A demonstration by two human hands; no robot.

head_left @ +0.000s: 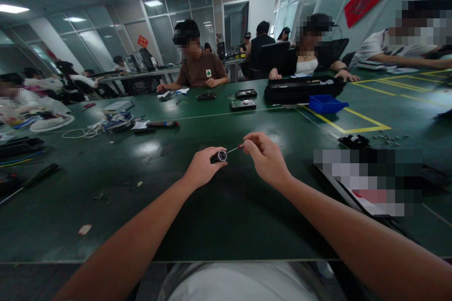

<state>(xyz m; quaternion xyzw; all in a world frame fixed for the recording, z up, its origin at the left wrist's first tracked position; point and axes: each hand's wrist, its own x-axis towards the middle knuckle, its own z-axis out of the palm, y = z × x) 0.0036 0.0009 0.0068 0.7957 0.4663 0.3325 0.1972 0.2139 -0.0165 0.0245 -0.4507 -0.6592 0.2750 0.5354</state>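
My left hand (204,168) is closed round a small black cylindrical part (220,155), its round, silvery-rimmed end turned to the right. In my right hand (265,157) a thin screwdriver (234,149) with a red handle is pinched between thumb and fingers. The screwdriver's shaft points left, and its tip is at the rim of the black part; whether it touches is too small to tell. Both hands are held over the middle of the green table (212,225).
A blue tray (325,104) and a long black case (304,89) stand at the back right. Circuit-board parts (243,104) lie ahead. A dark tool (162,123) and a cable bundle (118,121) are on the left. Several people sit around.
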